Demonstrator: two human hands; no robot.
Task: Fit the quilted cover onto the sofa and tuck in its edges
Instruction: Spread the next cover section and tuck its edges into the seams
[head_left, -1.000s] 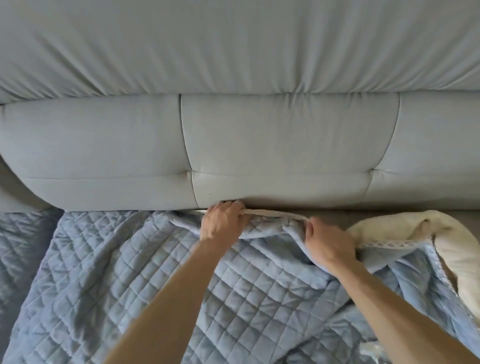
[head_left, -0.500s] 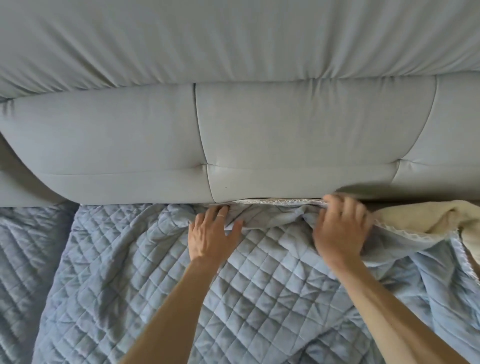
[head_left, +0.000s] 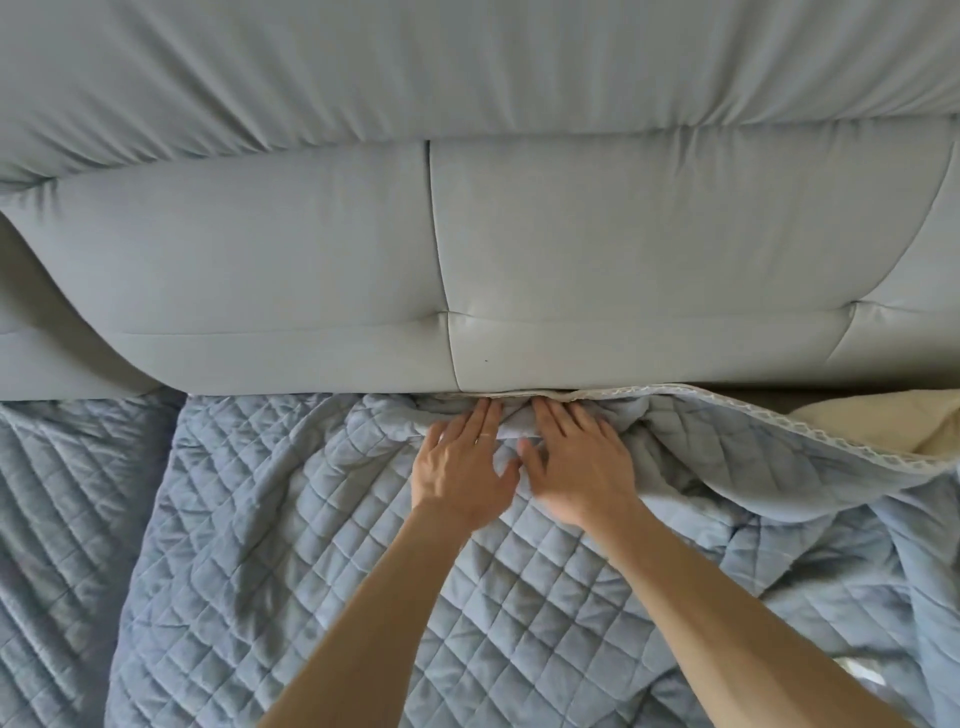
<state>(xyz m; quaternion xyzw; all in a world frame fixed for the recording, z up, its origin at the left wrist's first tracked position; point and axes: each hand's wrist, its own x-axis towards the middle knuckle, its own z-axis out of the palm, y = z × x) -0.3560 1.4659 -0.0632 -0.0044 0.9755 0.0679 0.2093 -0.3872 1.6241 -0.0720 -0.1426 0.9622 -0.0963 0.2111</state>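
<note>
A blue quilted cover (head_left: 322, 545) lies rumpled over the sofa seat, its lace-trimmed edge (head_left: 737, 410) running along the foot of the grey backrest cushion (head_left: 623, 260). My left hand (head_left: 462, 467) and my right hand (head_left: 576, 462) lie side by side on the bunched cover, fingers straight, fingertips pressing the edge toward the crease under the backrest. To the right the cover is folded back and shows its cream underside (head_left: 883, 421).
A second quilted cover piece (head_left: 62, 519) lies over the seat at the left. The upper backrest cushion (head_left: 467, 62) fills the top of the view. A strip of bare dark seat (head_left: 831, 397) shows at the right under the backrest.
My right hand has let go of the cover's edge and moved left beside my left hand. Both hands now lie flat with straight fingers at the crease. The view has shifted left.
</note>
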